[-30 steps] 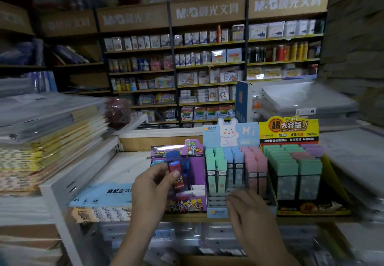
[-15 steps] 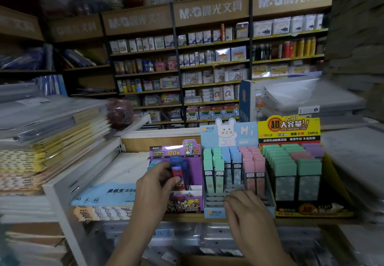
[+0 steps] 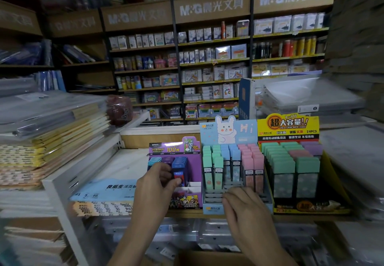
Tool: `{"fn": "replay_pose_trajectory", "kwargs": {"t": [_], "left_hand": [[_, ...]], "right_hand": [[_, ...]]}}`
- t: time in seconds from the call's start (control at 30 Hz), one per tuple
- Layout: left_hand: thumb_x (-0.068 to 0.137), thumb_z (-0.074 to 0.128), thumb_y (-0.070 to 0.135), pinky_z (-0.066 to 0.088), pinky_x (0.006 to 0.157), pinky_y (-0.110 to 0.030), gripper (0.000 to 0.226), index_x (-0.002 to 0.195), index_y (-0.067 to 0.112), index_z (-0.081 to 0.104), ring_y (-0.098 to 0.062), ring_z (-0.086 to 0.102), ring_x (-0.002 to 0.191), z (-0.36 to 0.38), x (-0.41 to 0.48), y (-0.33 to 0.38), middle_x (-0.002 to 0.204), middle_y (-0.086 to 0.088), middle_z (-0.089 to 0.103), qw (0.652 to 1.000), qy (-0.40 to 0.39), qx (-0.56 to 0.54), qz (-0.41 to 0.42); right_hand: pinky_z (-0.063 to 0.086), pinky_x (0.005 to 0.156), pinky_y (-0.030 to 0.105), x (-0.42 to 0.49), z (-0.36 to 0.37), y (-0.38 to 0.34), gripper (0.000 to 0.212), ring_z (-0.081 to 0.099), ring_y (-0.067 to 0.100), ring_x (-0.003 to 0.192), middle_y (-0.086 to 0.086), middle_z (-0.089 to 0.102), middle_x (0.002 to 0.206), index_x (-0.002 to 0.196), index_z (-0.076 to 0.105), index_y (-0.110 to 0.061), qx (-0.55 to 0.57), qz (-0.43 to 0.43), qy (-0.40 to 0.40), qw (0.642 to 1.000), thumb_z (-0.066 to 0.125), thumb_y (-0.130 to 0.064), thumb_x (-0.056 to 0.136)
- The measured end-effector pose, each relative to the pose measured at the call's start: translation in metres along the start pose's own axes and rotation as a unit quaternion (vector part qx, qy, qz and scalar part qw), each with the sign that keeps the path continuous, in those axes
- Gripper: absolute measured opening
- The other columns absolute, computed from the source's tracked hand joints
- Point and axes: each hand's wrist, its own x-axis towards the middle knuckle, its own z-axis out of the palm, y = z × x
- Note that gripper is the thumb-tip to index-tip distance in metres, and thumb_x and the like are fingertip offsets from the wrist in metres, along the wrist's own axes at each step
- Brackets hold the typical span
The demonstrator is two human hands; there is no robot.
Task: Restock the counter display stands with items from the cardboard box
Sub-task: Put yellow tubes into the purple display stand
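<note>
My left hand [image 3: 153,191] hides the lower half of the blue case [image 3: 180,173]; below the purple stand [image 3: 174,148], the cardboard box [image 3: 207,259] is cropped.

on the shelf header boards [image 3: 212,6], in white: "m&g 晨光文具". on the purple stand [image 3: 174,147]: "m&g", "ultraman", "100根", "super power". on the blue rabbit stand [image 3: 245,128]: "hi". on the yellow stand [image 3: 287,126]: "超大容量!!", "1-10", "2b/0.5mm mpr 2086", "24pcs". on the blue paper pack [image 3: 104,191]: "良纸生 活页", "5", "60". smaller print elsewhere too blurred to read.

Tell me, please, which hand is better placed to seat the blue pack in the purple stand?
The left hand: it pinches the blue pack at the purple stand, while the right hand rests on the light-blue stand.
</note>
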Motion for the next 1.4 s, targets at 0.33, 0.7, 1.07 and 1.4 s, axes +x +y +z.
{"fn": "replay_pose_trajectory", "kwargs": {"t": [0.33, 0.7, 1.07, 1.4], "left_hand": [[0.084, 0.076, 0.026, 0.049, 0.062, -0.015, 0.022, 0.095, 0.04, 0.064, -0.006, 0.064, 0.079, 0.015, -0.061, 0.021, 0.088, 0.015, 0.065, 0.989, -0.028, -0.108, 0.098], [0.08, 0.078, 0.016, 0.05, 0.08, -0.016, 0.031, 0.098, 0.038, 0.067, 0.002, 0.066, 0.09, 0.14, -0.173, -0.038, 0.093, 0.025, 0.068, 0.944, -0.298, -0.138, -0.03], [0.081, 0.079, 0.018, 0.042, 0.096, -0.015, 0.046, 0.124, 0.027, 0.063, -0.007, 0.056, 0.117, 0.236, -0.218, -0.071, 0.124, 0.008, 0.061, 0.888, -0.459, -0.038, -0.001], [0.084, 0.074, 0.021, 0.03, 0.114, -0.03, 0.065, 0.145, 0.018, 0.051, -0.025, 0.039, 0.135, 0.286, -0.214, -0.079, 0.149, -0.005, 0.047, 0.854, -0.513, 0.072, 0.045]], "right_hand": [[0.049, 0.081, 0.026, -0.018, -0.042, 0.007, 0.03, 0.059, 0.01, 0.09, -0.006, 0.064, 0.093, 0.093, 0.073, -0.013, 0.109, 0.064, 0.033, 0.991, 0.049, -0.029, 0.101], [0.053, 0.074, 0.025, -0.163, -0.022, 0.064, 0.012, 0.065, 0.002, 0.08, -0.01, 0.073, 0.089, 0.093, 0.075, -0.027, 0.168, 0.423, -0.13, 0.881, 0.064, -0.02, 0.095], [0.052, 0.095, 0.03, -0.237, 0.021, 0.079, 0.028, 0.061, 0.018, 0.113, 0.0, 0.064, 0.121, 0.123, 0.06, -0.018, 0.086, 0.481, -0.379, 0.786, 0.054, -0.015, 0.096], [0.054, 0.097, 0.041, -0.24, 0.03, 0.082, 0.028, 0.062, 0.022, 0.107, 0.004, 0.066, 0.114, 0.118, 0.064, -0.019, 0.156, 0.611, -0.365, 0.685, 0.056, -0.013, 0.092]]}}
